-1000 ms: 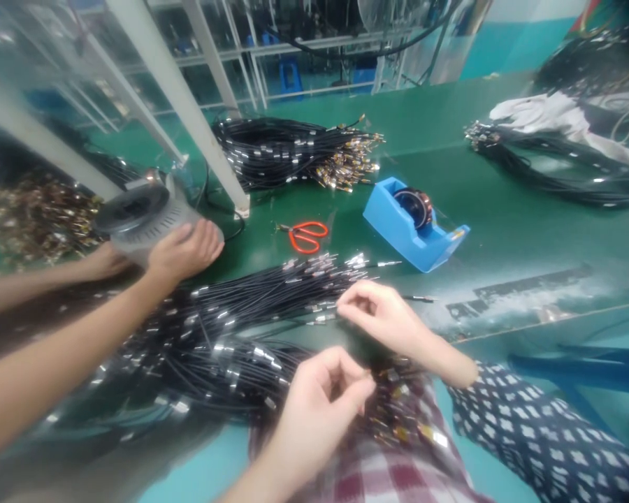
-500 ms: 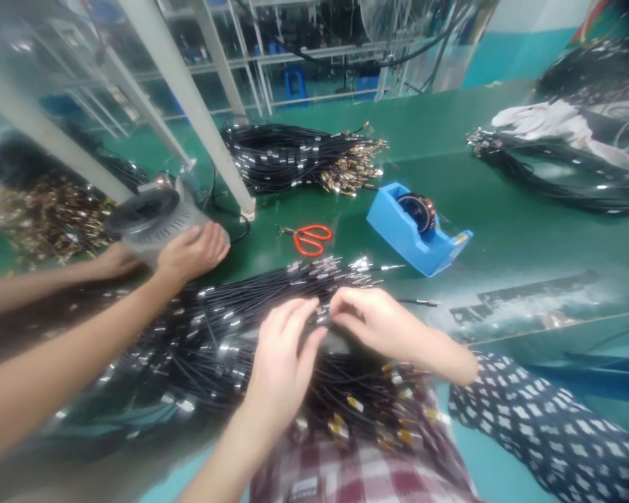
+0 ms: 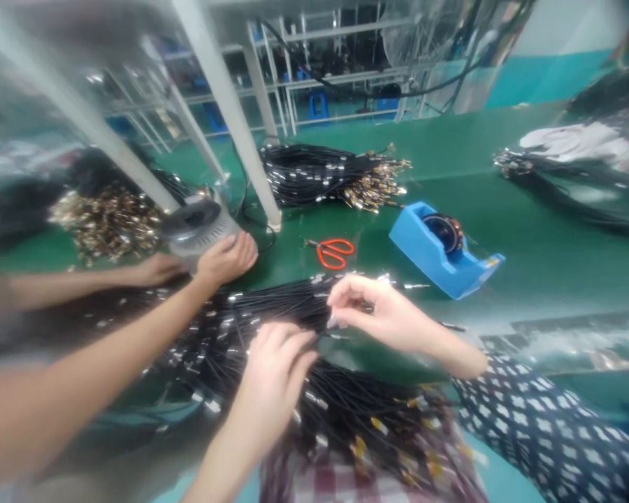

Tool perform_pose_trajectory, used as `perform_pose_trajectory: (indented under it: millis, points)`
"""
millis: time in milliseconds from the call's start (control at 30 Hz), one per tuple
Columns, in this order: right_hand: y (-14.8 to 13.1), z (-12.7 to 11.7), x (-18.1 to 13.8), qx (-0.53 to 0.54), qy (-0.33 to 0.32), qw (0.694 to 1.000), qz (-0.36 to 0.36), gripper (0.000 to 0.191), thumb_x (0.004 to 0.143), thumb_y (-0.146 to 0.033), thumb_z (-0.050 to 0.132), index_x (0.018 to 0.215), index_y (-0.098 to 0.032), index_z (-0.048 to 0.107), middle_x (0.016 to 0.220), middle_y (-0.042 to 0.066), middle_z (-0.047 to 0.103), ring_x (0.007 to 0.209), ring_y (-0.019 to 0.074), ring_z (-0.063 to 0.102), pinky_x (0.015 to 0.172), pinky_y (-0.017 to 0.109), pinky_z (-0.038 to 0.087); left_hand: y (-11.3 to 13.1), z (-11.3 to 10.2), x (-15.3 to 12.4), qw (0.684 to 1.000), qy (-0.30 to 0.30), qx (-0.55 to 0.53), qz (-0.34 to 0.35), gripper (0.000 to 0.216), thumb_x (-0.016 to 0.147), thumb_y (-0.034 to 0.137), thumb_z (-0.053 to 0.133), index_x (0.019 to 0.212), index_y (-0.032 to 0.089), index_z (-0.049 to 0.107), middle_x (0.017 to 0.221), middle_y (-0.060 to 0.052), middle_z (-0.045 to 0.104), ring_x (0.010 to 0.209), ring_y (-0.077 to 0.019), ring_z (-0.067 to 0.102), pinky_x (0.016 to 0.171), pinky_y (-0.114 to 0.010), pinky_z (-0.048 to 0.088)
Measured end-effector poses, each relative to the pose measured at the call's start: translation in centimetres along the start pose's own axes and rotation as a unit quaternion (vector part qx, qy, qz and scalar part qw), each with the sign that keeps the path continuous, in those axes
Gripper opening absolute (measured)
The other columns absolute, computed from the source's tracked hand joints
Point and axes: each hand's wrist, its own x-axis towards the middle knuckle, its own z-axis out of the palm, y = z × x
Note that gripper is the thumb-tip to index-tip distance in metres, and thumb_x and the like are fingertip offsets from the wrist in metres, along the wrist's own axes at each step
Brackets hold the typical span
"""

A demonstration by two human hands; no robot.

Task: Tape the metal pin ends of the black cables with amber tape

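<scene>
Cables, thin, black and tipped with silvery connectors [image 3: 265, 302], lie in a loose sheaf across the centre of the frame, on a green-topped bench [image 3: 466, 150]. We find the right hand [image 3: 370, 307], emerging from a dark blue sleeve with a white motif [image 3: 545, 419], right of centre; its grip is brought together on a small silvery connector [image 3: 333, 321] at the tip ends of the sheaf. The left hand [image 3: 277, 363], just below centre, is bent over the cables, thumb and forefinger slightly apart. Beneath both hands, at lower centre, we note a second black bundle with yellow-gold ends [image 3: 356, 398], spread over a red-and-white checked cloth [image 3: 346, 482].

Above the sheaf we observe scissors with orange-red looped handles [image 3: 321, 246], flat on the bench, and to their right a blue plastic tape dispenser [image 3: 424, 258] carrying a dark roll. Further up, near upper centre, lies a thick black bundle with brassy tips [image 3: 304, 175], beside a white metal post [image 3: 241, 112]. At the left, a co-worker's two hands [image 3: 225, 260] clasp a grey rounded device [image 3: 207, 234]; left of it we see a blurred heap of brass-coloured connectors [image 3: 107, 220]. A black coil [image 3: 566, 178] and white fabric [image 3: 581, 140] occupy the upper right.
</scene>
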Motion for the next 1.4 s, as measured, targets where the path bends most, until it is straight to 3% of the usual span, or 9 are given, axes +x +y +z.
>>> perform_pose_trajectory:
  millis: [67,233,400,567,800,933,1067,1233,1400]
  points:
    - [-0.6,0.1,0.4,-0.012,-0.028,1.0,-0.002,0.003,0.085,-0.016,0.062,0.088,-0.016,0.06,0.084,0.0,0.062,0.074,0.0113,0.058,0.07,0.023,0.048,1.2,0.0,0.2,0.996,0.005,-0.083,-0.036,0.026,0.091,0.023,0.058,0.116,0.021,0.065,0.107,-0.008,0.066,0.101,-0.0245,0.056,0.089,-0.038,0.044]
    - [-1.2,0.8,0.9,-0.036,-0.047,0.998,0.027,0.002,0.083,-0.019,0.064,0.083,-0.018,0.063,0.08,0.0,0.062,0.073,0.0125,0.057,0.068,0.023,0.046,2.4,0.8,1.1,0.947,0.024,-0.275,-0.163,0.017,0.089,0.022,0.058,0.077,0.017,0.069,0.072,-0.002,0.068,0.067,-0.0155,0.058,0.065,-0.026,0.045]
    - [0.1,2.5,1.1,-0.048,-0.06,0.995,0.07,0.012,0.085,-0.028,0.062,0.077,-0.019,0.064,0.073,0.001,0.066,0.07,0.0165,0.06,0.065,0.028,0.046,1.6,2.0,0.7,0.888,0.058,-0.39,-0.235,0.021,0.083,0.031,0.065,0.069,0.015,0.065,0.063,-0.002,0.065,0.051,-0.0105,0.048,0.047,-0.022,0.036]
    - [1.4,3.6,0.5,-0.19,-0.031,0.979,-0.06,0.017,0.093,-0.027,0.052,0.08,-0.024,0.063,0.077,0.001,0.064,0.071,0.0167,0.061,0.065,0.029,0.046,0.3,3.6,0.4,0.816,0.063,-0.519,-0.246,0.036,0.073,0.047,0.075,0.07,0.015,0.06,0.061,-0.003,0.065,0.045,-0.0077,0.043,0.043,-0.021,0.033]
    - [2.2,3.5,1.8,-0.227,-0.027,0.964,-0.134,0.027,0.098,-0.027,0.043,0.075,-0.023,0.057,0.072,0.002,0.063,0.067,0.0163,0.06,0.061,0.028,0.048,-1.1,5.4,-0.5,0.828,0.051,-0.517,-0.209,0.038,0.068,0.049,0.08,0.075,0.015,0.064,0.069,-0.004,0.068,0.057,-0.0135,0.058,0.052,-0.025,0.044]
    - [0.1,3.0,7.7,-0.238,-0.014,0.965,-0.109,0.022,0.096,-0.029,0.05,0.081,-0.022,0.064,0.081,0.002,0.068,0.075,0.0166,0.063,0.07,0.027,0.051,-2.8,2.6,2.5,0.919,0.079,-0.365,-0.126,0.018,0.09,0.036,0.061,0.104,0.024,0.066,0.107,-0.007,0.067,0.087,-0.0193,0.065,0.07,-0.033,0.056]
    - [-3.2,3.9,17.5,-0.359,-0.038,0.911,-0.198,0.016,0.094,-0.019,0.053,0.091,-0.017,0.069,0.094,0.004,0.072,0.086,0.0151,0.066,0.08,0.025,0.051,-7.7,-2.0,8.0,0.929,0.158,-0.323,-0.086,0.034,0.095,0.035,0.054,0.122,0.017,0.059,0.125,-0.009,0.06,0.106,-0.0279,0.061,0.087,-0.047,0.053]
    - [-5.8,7.9,29.8,-0.494,-0.077,0.831,-0.245,0.025,0.094,-0.015,0.049,0.105,-0.019,0.072,0.112,0.008,0.07,0.101,0.0204,0.064,0.086,0.029,0.049,-13.7,-4.2,11.6,0.94,0.18,-0.287,-0.037,0.02,0.089,0.034,0.058,0.096,0.023,0.073,0.111,-0.007,0.069,0.125,-0.0371,0.052,0.092,-0.054,0.048]
    - [-5.5,11.8,35.8,-0.579,-0.162,0.746,-0.287,0.039,0.086,-0.002,0.054,0.114,-0.024,0.07,0.116,0.009,0.067,0.108,0.0227,0.059,0.084,0.03,0.047,-16.8,-3.0,13.5,0.941,0.173,-0.288,-0.024,0.009,0.072,0.026,0.068,0.067,0.032,0.073,0.087,-0.008,0.074,0.116,-0.0398,0.059,0.086,-0.057,0.049]
